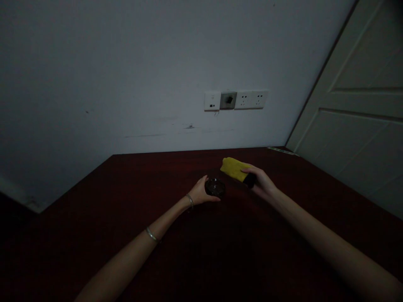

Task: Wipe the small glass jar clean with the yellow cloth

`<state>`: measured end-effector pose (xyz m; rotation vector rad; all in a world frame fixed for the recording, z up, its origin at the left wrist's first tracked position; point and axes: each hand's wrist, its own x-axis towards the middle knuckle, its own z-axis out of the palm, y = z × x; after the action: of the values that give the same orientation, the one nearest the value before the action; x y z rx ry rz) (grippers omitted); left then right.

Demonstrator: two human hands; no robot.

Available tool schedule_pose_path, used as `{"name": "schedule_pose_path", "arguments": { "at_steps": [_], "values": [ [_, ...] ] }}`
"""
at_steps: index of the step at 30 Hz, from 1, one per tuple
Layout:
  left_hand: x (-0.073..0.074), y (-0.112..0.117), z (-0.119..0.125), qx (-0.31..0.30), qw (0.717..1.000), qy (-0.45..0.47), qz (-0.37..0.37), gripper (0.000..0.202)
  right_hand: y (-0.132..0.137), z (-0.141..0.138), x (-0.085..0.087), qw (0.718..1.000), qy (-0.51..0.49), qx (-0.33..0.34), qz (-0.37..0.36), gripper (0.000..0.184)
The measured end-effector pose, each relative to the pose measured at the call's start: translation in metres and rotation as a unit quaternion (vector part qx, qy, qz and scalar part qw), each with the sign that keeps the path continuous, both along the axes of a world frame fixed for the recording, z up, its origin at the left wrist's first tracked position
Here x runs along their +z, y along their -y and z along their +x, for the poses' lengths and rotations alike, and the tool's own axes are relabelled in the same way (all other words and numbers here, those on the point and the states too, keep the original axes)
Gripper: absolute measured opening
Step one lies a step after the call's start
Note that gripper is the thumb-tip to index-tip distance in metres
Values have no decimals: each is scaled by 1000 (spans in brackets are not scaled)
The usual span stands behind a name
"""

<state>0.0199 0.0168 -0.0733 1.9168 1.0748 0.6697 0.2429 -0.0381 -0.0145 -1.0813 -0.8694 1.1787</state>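
A small round dish of dark glass [215,187], shaped like an ashtray, is in the middle of the red-brown tabletop. My left hand [201,192] wraps round its left side, thumb at the near edge and fingers at the far edge. To the right, my right hand [260,180] grips a soft-looking yellow piece [234,168] with a black part at its near end; it may be a cloth or a brush, which I cannot tell. The yellow piece is apart from the glass dish, a little beyond it and to its right.
The dark red-brown table [151,176] meets a scuffed white wall [151,75]. Sockets and a switch [251,100] sit on that wall. A pale panelled door [355,126] borders the right side, with a thin printed strip [282,151] at the table's far right corner.
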Motion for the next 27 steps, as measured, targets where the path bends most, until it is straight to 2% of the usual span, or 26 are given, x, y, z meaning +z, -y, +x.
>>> {"name": "schedule_pose_path", "arguments": {
  "at_steps": [2,4,6,8,9,10,12,15,17,18,20,22,24,27],
  "values": [
    [2,-4,-4,-11,1000,3,-16,124,1,0,-1,998,-50,35,-7,41],
    [9,-9,-10,-30,999,4,-38,122,2,-1,-1,998,-41,40,2,42],
    [20,-13,-16,-38,998,22,-50,116,3,-1,0,999,33,11,40,41],
    [35,-14,-19,-14,993,93,-64,100,6,-4,4,978,166,-34,122,38],
    [43,-13,-18,0,986,147,-78,89,8,-6,6,952,244,-53,179,37],
    [50,-10,-17,16,974,202,-97,76,10,-9,8,913,322,-64,243,37],
    [64,-2,-13,25,940,302,-158,52,14,-16,11,818,444,-59,362,43],
    [77,15,-5,2,877,406,-258,33,17,-30,10,692,547,-14,470,48],
    [81,24,-1,6,851,446,-278,23,16,-40,8,643,583,11,497,48],
    [82,27,1,10,845,457,-276,19,16,-44,6,632,593,19,499,48],
    [82,31,3,18,845,465,-265,15,17,-50,5,635,596,39,489,52],
    [82,30,3,29,850,458,-260,14,20,-54,6,663,574,77,474,58],
    [83,27,1,43,856,445,-260,16,25,-53,9,717,523,89,452,65],
    [86,20,-5,56,866,437,-238,18,27,-44,10,816,425,-5,391,56]
  ]
}}
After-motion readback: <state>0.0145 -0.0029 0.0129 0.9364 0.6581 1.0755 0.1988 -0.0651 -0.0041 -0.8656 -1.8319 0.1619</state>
